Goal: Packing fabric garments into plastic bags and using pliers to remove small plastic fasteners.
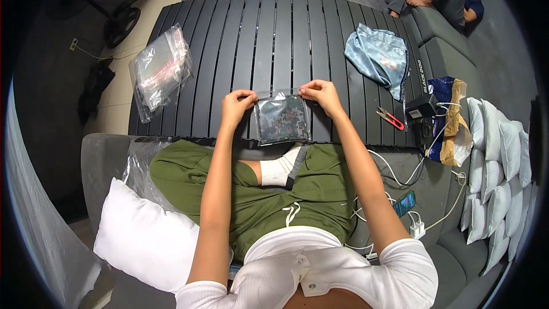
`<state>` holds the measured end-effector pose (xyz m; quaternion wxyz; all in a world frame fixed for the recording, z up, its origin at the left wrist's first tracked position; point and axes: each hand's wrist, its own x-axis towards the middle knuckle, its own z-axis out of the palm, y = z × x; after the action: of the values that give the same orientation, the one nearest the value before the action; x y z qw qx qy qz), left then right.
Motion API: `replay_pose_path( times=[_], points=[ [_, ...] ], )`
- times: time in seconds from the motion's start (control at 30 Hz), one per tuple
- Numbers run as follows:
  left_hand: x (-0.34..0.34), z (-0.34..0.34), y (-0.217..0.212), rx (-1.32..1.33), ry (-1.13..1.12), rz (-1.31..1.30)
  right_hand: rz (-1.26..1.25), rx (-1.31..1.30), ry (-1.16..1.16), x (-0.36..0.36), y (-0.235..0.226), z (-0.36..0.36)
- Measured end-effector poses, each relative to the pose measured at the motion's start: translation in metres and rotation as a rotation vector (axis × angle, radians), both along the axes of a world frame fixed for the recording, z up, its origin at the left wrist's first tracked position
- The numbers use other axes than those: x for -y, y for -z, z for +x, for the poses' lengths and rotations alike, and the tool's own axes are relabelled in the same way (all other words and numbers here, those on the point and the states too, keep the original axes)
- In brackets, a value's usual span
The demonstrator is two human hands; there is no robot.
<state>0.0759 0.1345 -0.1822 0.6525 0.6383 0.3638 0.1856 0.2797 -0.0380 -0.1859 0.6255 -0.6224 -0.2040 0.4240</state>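
Plastic bag (281, 100) holds camouflage square (284, 123); left hand (235, 107) and right hand (325, 96) pinch top corners, snips (390, 117) nearby on slatted tabletop (229, 46).

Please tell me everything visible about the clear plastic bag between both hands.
The clear plastic bag is squarish, glossy and slightly wrinkled, with a dark camouflage-patterned item inside. The left hand and right hand pinch its upper corners. It is at the black slatted table's near edge; whether it is sealed is unclear.
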Motion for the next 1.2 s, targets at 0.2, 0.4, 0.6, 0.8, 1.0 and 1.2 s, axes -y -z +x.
replay_pose_path(
  times=[0.2,0.4,0.6,0.8,1.0,1.2],
  points=[
    [-0.003,-0.007,0.006,0.053,0.098,0.301,0.074,0.211,-0.098,0.008,0.002,0.002],
    [-0.004,-0.014,0.005,0.144,0.248,0.385,0.104,0.326,-0.172,0.015,0.003,0.004],
    [-0.008,-0.02,-0.001,0.126,0.374,0.505,0.037,0.476,-0.254,0.02,-0.01,0.004],
    [-0.018,-0.022,0.001,0.114,0.529,0.768,0.091,0.757,-0.339,0.025,-0.011,0.007],
    [-0.019,-0.025,-0.001,0.023,0.63,1.01,0.155,0.949,-0.41,0.029,-0.01,0.011],
    [-0.022,-0.025,0.001,0.082,0.671,1.207,0.164,0.963,-0.455,0.029,-0.008,0.01]
  ],
)
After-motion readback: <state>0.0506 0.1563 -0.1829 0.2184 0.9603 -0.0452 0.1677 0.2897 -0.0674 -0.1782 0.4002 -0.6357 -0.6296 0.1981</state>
